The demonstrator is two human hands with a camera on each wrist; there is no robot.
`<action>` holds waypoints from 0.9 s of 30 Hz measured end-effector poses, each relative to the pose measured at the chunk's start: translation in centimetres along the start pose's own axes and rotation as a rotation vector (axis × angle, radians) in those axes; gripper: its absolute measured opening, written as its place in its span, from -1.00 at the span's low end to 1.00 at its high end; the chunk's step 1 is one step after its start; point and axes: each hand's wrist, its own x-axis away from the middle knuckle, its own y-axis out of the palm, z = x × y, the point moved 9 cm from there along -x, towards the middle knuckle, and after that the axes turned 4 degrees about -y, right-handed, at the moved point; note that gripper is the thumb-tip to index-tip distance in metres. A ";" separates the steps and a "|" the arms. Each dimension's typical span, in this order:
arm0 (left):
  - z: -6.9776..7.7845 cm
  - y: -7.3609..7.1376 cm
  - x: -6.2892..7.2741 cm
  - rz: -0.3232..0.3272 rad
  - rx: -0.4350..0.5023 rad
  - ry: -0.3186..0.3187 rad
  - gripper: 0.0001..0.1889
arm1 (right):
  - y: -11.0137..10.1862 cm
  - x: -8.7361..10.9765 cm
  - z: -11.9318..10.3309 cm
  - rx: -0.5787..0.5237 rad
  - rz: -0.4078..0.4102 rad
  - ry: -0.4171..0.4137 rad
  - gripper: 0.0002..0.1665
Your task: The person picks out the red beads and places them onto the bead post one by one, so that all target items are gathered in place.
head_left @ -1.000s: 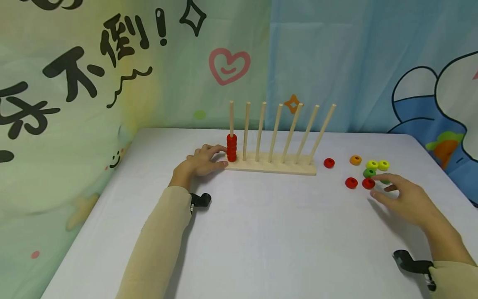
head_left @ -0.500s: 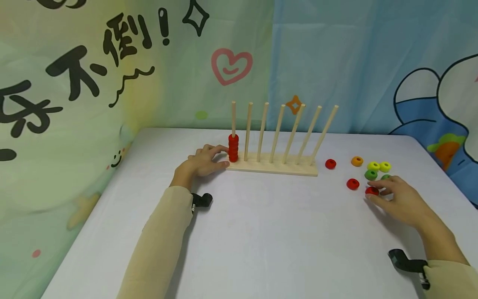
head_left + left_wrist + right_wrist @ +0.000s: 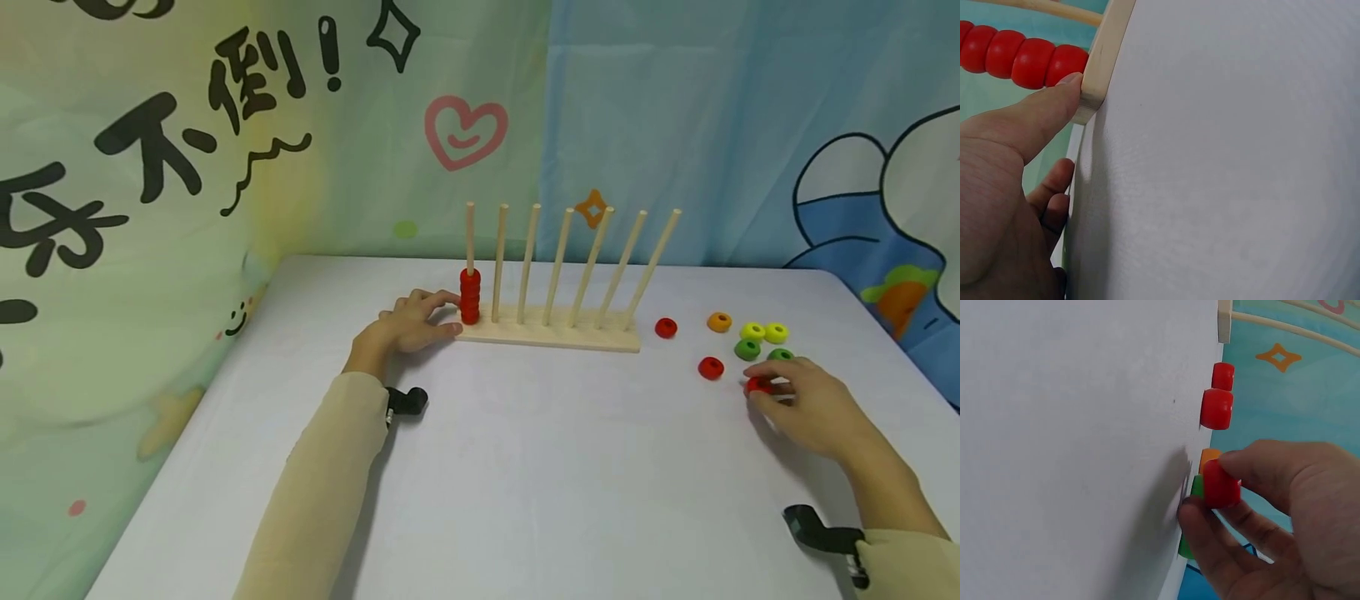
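Note:
My left hand [image 3: 412, 323] holds the left end of a wooden peg rack [image 3: 555, 335], thumb at its front corner and index finger reaching toward the back. The left wrist view shows the thumb [image 3: 1054, 109] against the base beside a stack of red beads [image 3: 1029, 59]; the index finger is hidden there. Those beads fill the lower part of the leftmost peg; the other pegs are bare. At the right, my right hand [image 3: 813, 408] pinches a red bead [image 3: 1221, 484] between thumb and fingers, partly hidden in the head view.
Two loose red beads [image 3: 711, 367] lie between the rack and my right hand. Near that hand are an orange bead [image 3: 719, 322], two yellow beads [image 3: 777, 333] and two green beads [image 3: 747, 349]. A printed curtain [image 3: 637, 100] hangs behind the white table [image 3: 525, 483].
My right hand has closed on the red bead and drawn it slightly toward me, away from the green beads. The left hand keeps its place on the rack.

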 end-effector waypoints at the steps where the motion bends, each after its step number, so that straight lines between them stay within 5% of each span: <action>1: 0.0 -0.1 0.0 0.000 0.000 0.001 -0.40 | 0.0 0.0 -0.1 -0.008 0.016 0.000 -0.58; 7: -0.4 -0.5 0.0 0.009 -0.003 -0.005 -0.41 | -0.1 -0.5 -0.3 -0.040 0.086 -0.023 -0.62; 15: -0.1 0.1 -0.3 0.009 0.002 0.023 -0.43 | 0.0 -0.5 1.0 -0.034 0.056 0.025 -0.54; 21: 0.2 1.1 -0.6 -0.002 0.013 0.018 -0.44 | -0.7 -0.5 0.6 -0.041 0.028 -0.012 -0.50; 27: -0.1 0.5 -0.3 0.020 -0.001 0.002 -0.46 | -1.1 -0.7 -0.7 -0.062 0.059 -0.062 -0.54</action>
